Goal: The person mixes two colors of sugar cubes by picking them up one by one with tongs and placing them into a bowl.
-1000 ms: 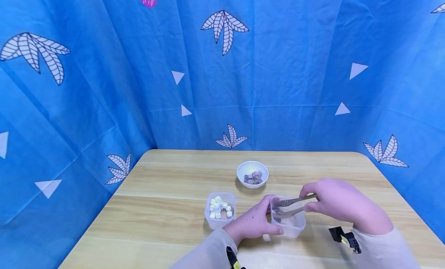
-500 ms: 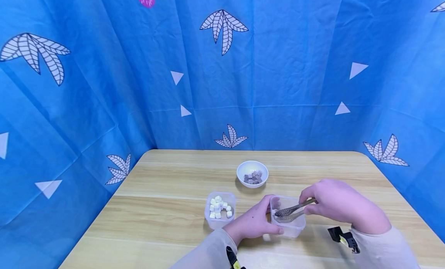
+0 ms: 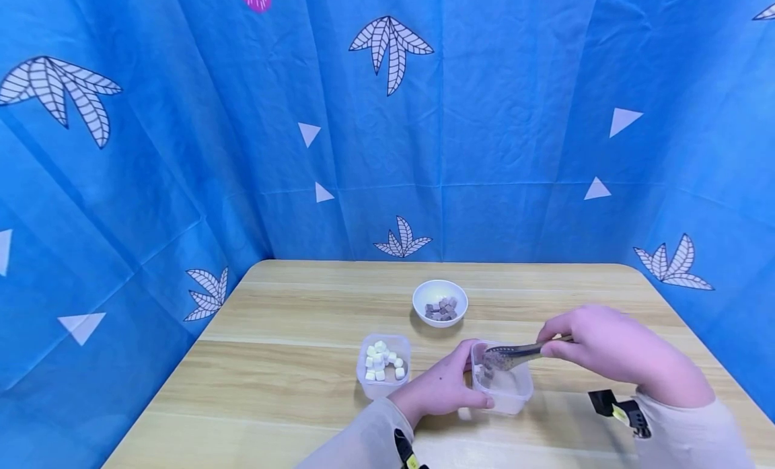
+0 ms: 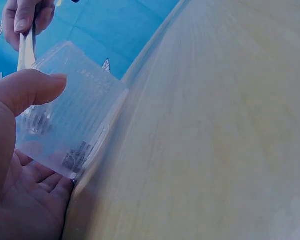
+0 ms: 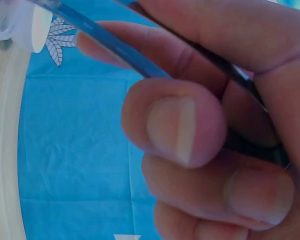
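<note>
My left hand holds a clear plastic container, thumb on its near side and fingers round the far left side. A few greyish cubes show low inside it in the left wrist view. My right hand grips metal tongs from the right, thumb and fingers pressing on the two arms. The tongs' heads are close together inside the container's left part, over the cubes. I cannot tell whether a cube is between them. In the right wrist view the tong arms run up to the left.
A second plastic container with several white cubes stands left of my left hand. Behind, a white bowl holds several greyish-purple cubes. The wooden table ends at a blue patterned curtain.
The tongs' heads dip lower into the container, then come together and rise slightly. My right hand has shifted right and a little up. My left hand and both containers stay put.
</note>
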Demonstrator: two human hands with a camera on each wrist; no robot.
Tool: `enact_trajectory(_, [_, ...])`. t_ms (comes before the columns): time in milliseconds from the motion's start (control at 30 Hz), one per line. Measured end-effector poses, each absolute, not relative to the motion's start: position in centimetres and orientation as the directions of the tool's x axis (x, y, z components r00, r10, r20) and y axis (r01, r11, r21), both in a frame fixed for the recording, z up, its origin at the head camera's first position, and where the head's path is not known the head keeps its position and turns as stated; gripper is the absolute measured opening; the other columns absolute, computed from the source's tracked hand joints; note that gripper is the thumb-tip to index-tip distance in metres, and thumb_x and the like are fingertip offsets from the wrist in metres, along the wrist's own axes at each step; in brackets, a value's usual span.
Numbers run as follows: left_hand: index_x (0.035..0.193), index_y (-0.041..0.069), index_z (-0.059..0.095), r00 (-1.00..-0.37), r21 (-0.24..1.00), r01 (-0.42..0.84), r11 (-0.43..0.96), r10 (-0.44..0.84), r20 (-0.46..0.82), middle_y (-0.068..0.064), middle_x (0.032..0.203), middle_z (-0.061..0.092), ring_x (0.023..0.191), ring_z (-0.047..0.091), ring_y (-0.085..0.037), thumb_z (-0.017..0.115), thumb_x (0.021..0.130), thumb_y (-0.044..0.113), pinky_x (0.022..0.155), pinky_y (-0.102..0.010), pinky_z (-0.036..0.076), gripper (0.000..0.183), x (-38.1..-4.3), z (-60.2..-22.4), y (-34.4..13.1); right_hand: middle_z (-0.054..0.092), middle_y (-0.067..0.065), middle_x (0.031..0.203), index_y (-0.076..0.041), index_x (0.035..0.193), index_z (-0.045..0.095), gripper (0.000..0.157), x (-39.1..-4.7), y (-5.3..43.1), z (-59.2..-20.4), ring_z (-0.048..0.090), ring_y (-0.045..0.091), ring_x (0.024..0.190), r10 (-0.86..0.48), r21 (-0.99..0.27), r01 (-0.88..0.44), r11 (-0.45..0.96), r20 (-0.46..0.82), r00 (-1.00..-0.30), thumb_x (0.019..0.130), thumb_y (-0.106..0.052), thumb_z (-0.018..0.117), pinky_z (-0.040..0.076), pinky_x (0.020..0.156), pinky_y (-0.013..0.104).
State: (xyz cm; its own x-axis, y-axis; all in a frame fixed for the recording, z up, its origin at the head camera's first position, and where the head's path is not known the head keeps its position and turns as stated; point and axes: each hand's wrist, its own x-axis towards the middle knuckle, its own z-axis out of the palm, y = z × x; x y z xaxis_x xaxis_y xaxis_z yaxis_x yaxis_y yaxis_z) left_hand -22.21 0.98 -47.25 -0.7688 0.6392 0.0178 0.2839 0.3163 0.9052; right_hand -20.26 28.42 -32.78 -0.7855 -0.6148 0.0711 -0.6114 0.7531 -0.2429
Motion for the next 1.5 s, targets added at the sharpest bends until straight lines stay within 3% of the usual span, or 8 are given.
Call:
enact_trajectory(200, [0.147,0.029,0.037,-0.781,0.89,0.289,0.352,0.625,0.006,0.011,0.143,0.051,0.134,0.045,-0.008,0.085,0.078,0.031,0.116,-0.035,0.031,0.084,-22.2,-47.1,0.9,0.065,-0.025,0.087,-0.032,0.105,0.075,0.012,-20.1,29.1,-32.1,0.053,-0.005,0.07,-0.565,-0.24,-0.589,0.772,0.167,-0.808,0.097,-0.037,0.068,0.048,0.062,0.028])
enact_trajectory(433, [0.148,0.029,0.036,-0.789,0.894,0.255,0.369,0.614,-0.029,0.011,0.146,0.049,0.135,0.044,-0.008,0.084,0.078,0.035,0.117,-0.036,0.029,0.085,-22.2,-47.0,0.9,0.067,-0.018,0.083,-0.023,0.112,0.076,0.022,-21.0,28.6,-32.7,0.05,0.0,0.064,-0.459,-0.174,-0.515,0.84,0.281,-0.843,0.099,-0.037,0.065,0.051,0.065,0.038])
enact_trajectory(567, [0.147,0.03,0.037,-0.781,0.904,0.253,0.346,0.624,-0.021,0.011,0.144,0.049,0.134,0.045,-0.007,0.084,0.078,0.033,0.117,-0.036,0.03,0.084,-22.2,-47.1,0.9,0.071,-0.012,0.081,-0.02,0.115,0.076,0.029,-21.9,27.9,-33.8,0.051,0.003,0.06,-0.407,-0.165,-0.464,0.87,0.291,-0.866,0.1,-0.041,0.062,0.053,0.065,0.044])
enact_trajectory(733, [0.147,0.029,0.036,-0.777,0.903,0.262,0.341,0.63,-0.012,0.011,0.144,0.049,0.133,0.045,-0.007,0.084,0.079,0.033,0.115,-0.033,0.031,0.083,-22.3,-47.2,0.8,0.074,-0.006,0.087,-0.02,0.114,0.076,0.028,-23.0,26.5,-35.5,0.056,0.006,0.062,-0.372,-0.177,-0.437,0.882,0.311,-0.875,0.099,-0.04,0.063,0.054,0.062,0.046])
enact_trajectory(933, [0.148,0.027,0.035,-0.775,0.901,0.265,0.343,0.632,-0.012,0.009,0.145,0.049,0.134,0.045,-0.009,0.084,0.079,0.033,0.115,-0.032,0.031,0.085,-22.3,-47.2,0.8,0.07,-0.008,0.079,-0.02,0.111,0.077,0.024,-24.1,25.4,-37.5,0.049,0.01,0.058,-0.325,-0.197,-0.407,0.892,0.347,-0.88,0.098,-0.036,0.066,0.044,0.051,0.037])
enact_trajectory(1267, [0.148,0.028,0.036,-0.78,0.901,0.26,0.346,0.626,-0.015,0.009,0.145,0.049,0.134,0.046,-0.009,0.084,0.079,0.032,0.115,-0.033,0.032,0.085,-22.1,-47.2,0.9,0.064,-0.011,0.071,-0.021,0.108,0.076,0.02,-24.5,24.8,-38.6,0.046,0.012,0.056,-0.296,-0.219,-0.383,0.897,0.344,-0.891,0.098,-0.035,0.066,0.041,0.049,0.037])
enact_trajectory(1500, [0.148,0.03,0.036,-0.781,0.899,0.269,0.346,0.625,-0.006,0.009,0.145,0.05,0.134,0.046,-0.009,0.084,0.078,0.033,0.116,-0.034,0.031,0.085,-22.1,-47.4,0.8,0.067,-0.009,0.073,-0.022,0.109,0.076,0.021,-24.3,24.7,-38.7,0.049,0.012,0.057,-0.284,-0.22,-0.37,0.903,0.341,-0.896,0.097,-0.037,0.066,0.043,0.049,0.04])
